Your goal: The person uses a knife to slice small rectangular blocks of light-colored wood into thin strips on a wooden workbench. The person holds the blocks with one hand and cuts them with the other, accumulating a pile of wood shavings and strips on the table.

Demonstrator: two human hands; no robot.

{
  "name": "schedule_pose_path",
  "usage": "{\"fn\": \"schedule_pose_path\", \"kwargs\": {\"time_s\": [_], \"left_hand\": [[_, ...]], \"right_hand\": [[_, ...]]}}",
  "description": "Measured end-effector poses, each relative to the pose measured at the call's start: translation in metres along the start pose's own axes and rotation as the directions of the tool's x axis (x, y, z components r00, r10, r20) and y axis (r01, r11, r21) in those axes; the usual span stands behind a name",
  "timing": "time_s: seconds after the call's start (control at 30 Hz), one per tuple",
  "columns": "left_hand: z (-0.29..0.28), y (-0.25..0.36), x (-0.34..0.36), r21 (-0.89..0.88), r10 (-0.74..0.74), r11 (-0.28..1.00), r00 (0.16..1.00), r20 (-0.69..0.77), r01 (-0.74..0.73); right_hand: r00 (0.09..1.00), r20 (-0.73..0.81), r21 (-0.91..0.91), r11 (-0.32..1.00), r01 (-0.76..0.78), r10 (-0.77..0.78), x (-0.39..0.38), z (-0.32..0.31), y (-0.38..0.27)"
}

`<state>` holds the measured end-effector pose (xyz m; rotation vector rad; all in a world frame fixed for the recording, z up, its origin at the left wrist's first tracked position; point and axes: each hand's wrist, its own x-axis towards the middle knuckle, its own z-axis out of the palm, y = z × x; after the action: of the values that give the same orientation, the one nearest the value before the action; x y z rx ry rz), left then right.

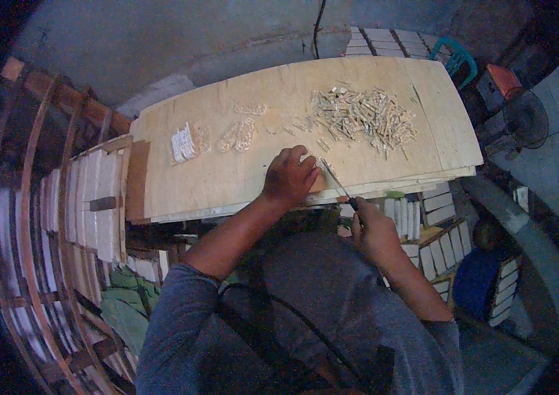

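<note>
My right hand [377, 230] grips the black handle of a slim tool [338, 181] with a narrow metal blade, which looks like a knife. Its tip reaches the pale small pieces [308, 158] at my left hand [290, 174]. The fingers of that hand are curled over these pieces at the near edge of a plywood board [180, 184]; their exact kind is hard to make out. Beyond, to the right, lies a loose heap of short pale stick-like pieces [368, 115]. Oval, clear-looking bundles [236, 134] rest left of the heap.
A white-banded bundle [185, 143] lies on the board's left. Wooden rack bars [45, 138] stand at far left, beside stacked pale panels [98, 197]. At right are a fan [515, 122] and a teal chair [457, 59]. White blocks [443, 253] are stacked beneath the board.
</note>
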<state>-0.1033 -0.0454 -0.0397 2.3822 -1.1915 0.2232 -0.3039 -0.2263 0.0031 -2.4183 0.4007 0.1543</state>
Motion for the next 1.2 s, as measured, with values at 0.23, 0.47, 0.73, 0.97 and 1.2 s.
{"fn": "schedule_pose_path", "kwargs": {"time_s": [0.23, 0.47, 0.73, 0.97, 1.2], "left_hand": [[0.005, -0.001, 0.001, 0.004, 0.015, 1.000, 0.999, -0.033, -0.014], [0.022, -0.020, -0.003, 0.055, 0.217, 0.976, 0.969, -0.115, -0.212], [0.017, -0.020, 0.002, 0.149, 0.299, 0.947, 0.951, -0.081, -0.285], [0.007, -0.013, 0.007, 0.162, 0.279, 0.951, 0.957, -0.081, -0.263], [0.010, -0.018, 0.007, 0.146, 0.293, 0.947, 0.956, -0.030, -0.286]], "right_hand": [[1.000, -0.009, 0.128, 0.992, 0.020, -0.019, 0.004, -0.010, -0.003], [0.994, -0.081, -0.018, 0.997, 0.074, -0.075, 0.004, 0.002, -0.009], [0.995, -0.094, -0.082, 0.996, 0.029, -0.036, -0.006, -0.016, -0.003], [0.989, -0.076, -0.067, 0.990, 0.121, -0.126, 0.006, 0.001, -0.012], [0.982, -0.086, 0.001, 0.986, 0.167, -0.166, 0.007, 0.014, 0.000]]}}
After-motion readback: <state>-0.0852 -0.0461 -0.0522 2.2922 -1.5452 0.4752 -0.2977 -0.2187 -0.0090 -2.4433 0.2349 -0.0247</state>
